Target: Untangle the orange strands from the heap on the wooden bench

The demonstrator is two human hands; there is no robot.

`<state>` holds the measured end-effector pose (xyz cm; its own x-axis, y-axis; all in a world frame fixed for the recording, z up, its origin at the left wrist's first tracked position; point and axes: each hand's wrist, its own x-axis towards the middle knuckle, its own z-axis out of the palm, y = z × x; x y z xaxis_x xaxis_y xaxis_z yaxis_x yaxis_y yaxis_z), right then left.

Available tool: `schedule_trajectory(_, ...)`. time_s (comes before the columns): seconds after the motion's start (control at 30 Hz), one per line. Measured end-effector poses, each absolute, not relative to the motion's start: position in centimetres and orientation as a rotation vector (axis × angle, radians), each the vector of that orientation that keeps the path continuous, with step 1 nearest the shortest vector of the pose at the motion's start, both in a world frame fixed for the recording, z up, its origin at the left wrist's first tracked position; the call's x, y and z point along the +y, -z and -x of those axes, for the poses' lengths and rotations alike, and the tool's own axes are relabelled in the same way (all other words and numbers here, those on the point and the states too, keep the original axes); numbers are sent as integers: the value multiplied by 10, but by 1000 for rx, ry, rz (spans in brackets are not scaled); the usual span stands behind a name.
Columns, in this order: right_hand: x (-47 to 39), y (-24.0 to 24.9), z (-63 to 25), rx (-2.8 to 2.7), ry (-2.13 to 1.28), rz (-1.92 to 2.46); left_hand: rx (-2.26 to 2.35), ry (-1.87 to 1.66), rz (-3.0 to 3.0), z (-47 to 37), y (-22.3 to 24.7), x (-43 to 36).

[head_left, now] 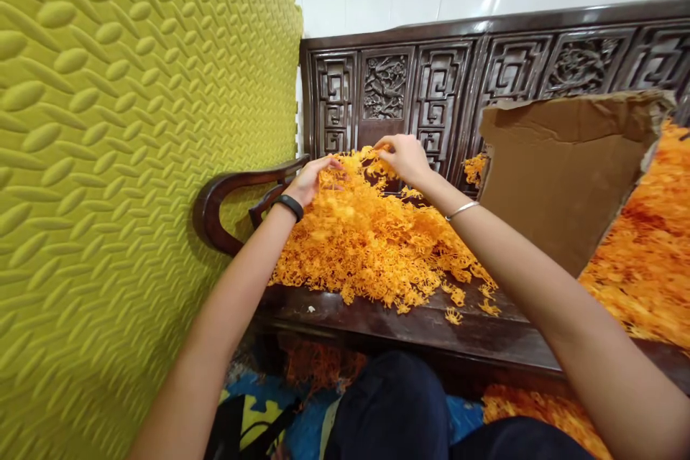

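Observation:
A heap of small orange openwork pieces (371, 251) lies on the dark wooden bench seat (410, 323). My left hand (313, 178), with a black band at the wrist, is at the heap's upper left, its fingers spread over the pieces. At the top of the heap is my right hand (404, 157), a silver bangle on that wrist. Its thumb and fingers curl together around some orange pieces. Several loose pieces (453, 315) lie near the seat's front edge.
Brown cardboard (560, 172) stands right of the heap, with a larger orange pile (641, 259) beyond it. The carved backrest (447, 86) runs behind. A curved armrest (213, 212) and yellow textured foam mat (134, 122) are at left. More orange pieces (539, 410) lie below the seat.

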<state>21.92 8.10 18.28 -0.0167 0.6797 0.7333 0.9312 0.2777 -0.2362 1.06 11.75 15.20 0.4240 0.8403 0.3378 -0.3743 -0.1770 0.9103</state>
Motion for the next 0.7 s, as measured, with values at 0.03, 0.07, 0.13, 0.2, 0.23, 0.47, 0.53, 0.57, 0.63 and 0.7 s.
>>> schedule_trajectory(0.03,83,-187,-223,-1730,419,1462,472,-1130,-1402,-10,-152,118)
schedule_trajectory(0.07,86,-191,-227,-1700,414,1448,478,-1112,-1451,-10,-152,118)
schedule_trajectory(0.13,91,-198,-233,-1639,353,1408,488,-1074,-1530,-12,-152,116)
schedule_trajectory(0.2,97,-202,-237,-1575,241,1350,501,-1043,-1575,-16,-152,112)
schedule_trajectory(0.23,99,-203,-238,-1532,175,1319,512,-1030,-1600,-18,-152,110)
schedule_trajectory(0.47,105,-207,-238,-1203,-110,1165,573,-1035,-1622,-19,-148,109)
schedule_trajectory(0.53,103,-208,-238,-1187,-269,1097,582,-998,-1578,-15,-143,111)
schedule_trajectory(0.57,102,-209,-237,-1195,-373,1057,594,-976,-1575,-13,-140,111)
schedule_trajectory(0.63,100,-210,-233,-1211,-573,971,648,-950,-1615,-13,-134,110)
schedule_trajectory(0.7,98,-210,-225,-1204,-711,887,686,-942,-1635,-16,-130,107)
